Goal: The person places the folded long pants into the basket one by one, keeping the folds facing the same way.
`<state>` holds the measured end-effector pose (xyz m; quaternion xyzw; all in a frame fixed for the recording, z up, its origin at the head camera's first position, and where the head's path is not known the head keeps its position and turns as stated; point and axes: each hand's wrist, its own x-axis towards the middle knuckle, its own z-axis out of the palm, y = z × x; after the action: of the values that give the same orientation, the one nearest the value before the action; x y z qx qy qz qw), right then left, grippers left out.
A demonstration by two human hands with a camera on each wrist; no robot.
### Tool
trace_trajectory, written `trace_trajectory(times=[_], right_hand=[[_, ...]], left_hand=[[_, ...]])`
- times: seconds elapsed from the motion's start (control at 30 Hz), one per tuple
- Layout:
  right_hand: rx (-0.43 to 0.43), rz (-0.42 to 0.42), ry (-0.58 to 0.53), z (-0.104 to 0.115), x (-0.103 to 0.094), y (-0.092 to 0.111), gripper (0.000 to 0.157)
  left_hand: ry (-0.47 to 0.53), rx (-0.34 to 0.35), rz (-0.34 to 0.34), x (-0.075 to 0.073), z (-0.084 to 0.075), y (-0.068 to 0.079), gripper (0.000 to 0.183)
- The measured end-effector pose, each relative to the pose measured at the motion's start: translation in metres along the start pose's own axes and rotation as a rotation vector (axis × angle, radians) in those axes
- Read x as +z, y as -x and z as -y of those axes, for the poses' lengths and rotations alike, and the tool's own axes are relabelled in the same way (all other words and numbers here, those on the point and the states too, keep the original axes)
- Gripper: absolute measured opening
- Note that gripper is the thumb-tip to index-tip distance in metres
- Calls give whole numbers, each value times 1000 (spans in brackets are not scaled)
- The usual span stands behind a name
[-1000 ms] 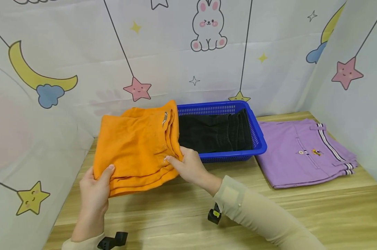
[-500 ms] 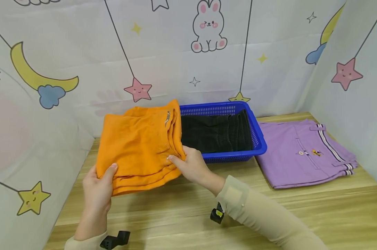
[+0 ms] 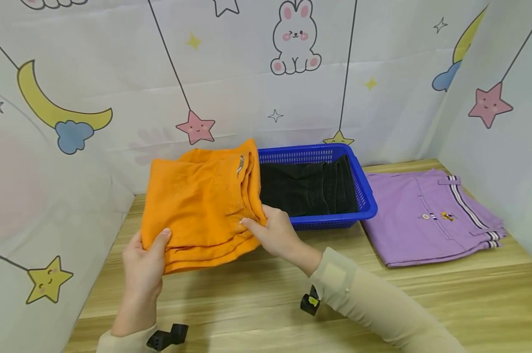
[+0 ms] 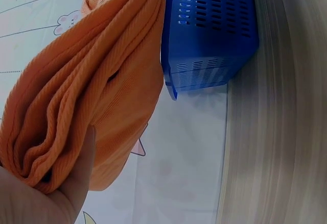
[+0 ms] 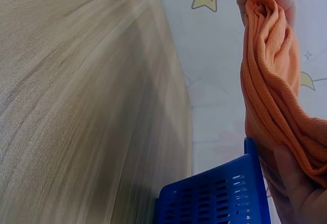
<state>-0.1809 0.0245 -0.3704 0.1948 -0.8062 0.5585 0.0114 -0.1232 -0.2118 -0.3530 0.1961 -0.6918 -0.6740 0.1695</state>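
Note:
Both hands hold up a folded pair of orange trousers [image 3: 195, 206], several layers thick, with a small silver-grey mark near the waistband. My left hand [image 3: 145, 264] grips the near left corner, thumb on top. At the right edge my right hand [image 3: 279, 235] pinches the layers, its thumb on the upper face. The trousers overlap the left end of a blue perforated basket [image 3: 366, 196] in the head view. In both wrist views they stand off the table. Black folded trousers [image 3: 296, 189] lie inside the basket.
Folded purple trousers [image 3: 424, 220] with striped trim lie on the wooden table [image 3: 248, 314], right of the basket. White patterned cloth [image 3: 230, 63] walls the back and sides. Black camera mounts sit at both wrists.
Both hands and the orange trousers have shifted slightly to the right, overlapping the basket a little more. The grips look the same, and the purple and black trousers stay in place.

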Motion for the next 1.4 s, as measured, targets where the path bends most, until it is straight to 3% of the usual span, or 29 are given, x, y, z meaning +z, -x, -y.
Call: trace_trajectory(times=[1.4], right_hand=[[1, -35, -1, -4, -15, 1, 20]], left_hand=[[-4, 44, 22, 18, -1, 1, 27]])
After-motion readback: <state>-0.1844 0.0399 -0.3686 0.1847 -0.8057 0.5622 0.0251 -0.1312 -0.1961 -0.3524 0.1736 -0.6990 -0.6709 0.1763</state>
